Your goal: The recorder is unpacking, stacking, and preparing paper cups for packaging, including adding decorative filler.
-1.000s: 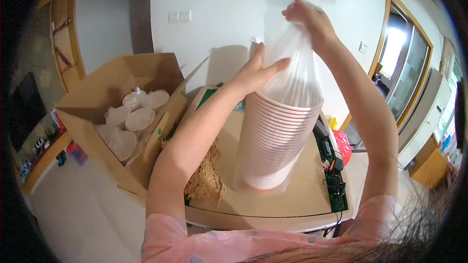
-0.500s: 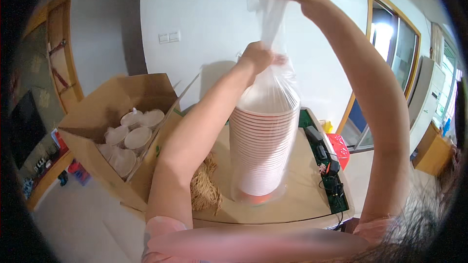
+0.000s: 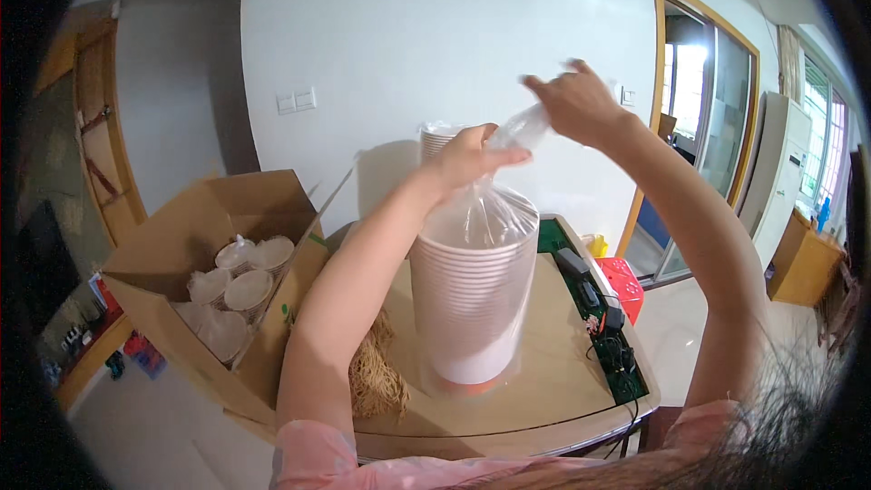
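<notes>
A tall stack of white paper tubs (image 3: 472, 308) stands upright on the table, nested together inside a clear plastic bag (image 3: 494, 218). My left hand (image 3: 464, 161) is closed around the gathered neck of the bag just above the top tub. Higher and to the right, my right hand (image 3: 582, 107) grips the loose end of the bag, its fingers partly curled. Between the two hands the plastic is drawn into a narrow twist. Behind my left hand, the rim of another wrapped stack (image 3: 437, 141) shows; most of it is hidden.
An open cardboard box (image 3: 154, 277) with several bagged tub stacks stands left of the table (image 3: 544, 408). Tan string (image 3: 376, 377) lies near my left forearm. Black adapters and cables (image 3: 612, 340) fill a green tray along the right edge. Beyond is a red stool (image 3: 621, 286).
My right hand has come down and to the right, pulling the bag's end aside. My left hand stays on the neck, a little lower. The view has shifted, revealing the stack behind.
</notes>
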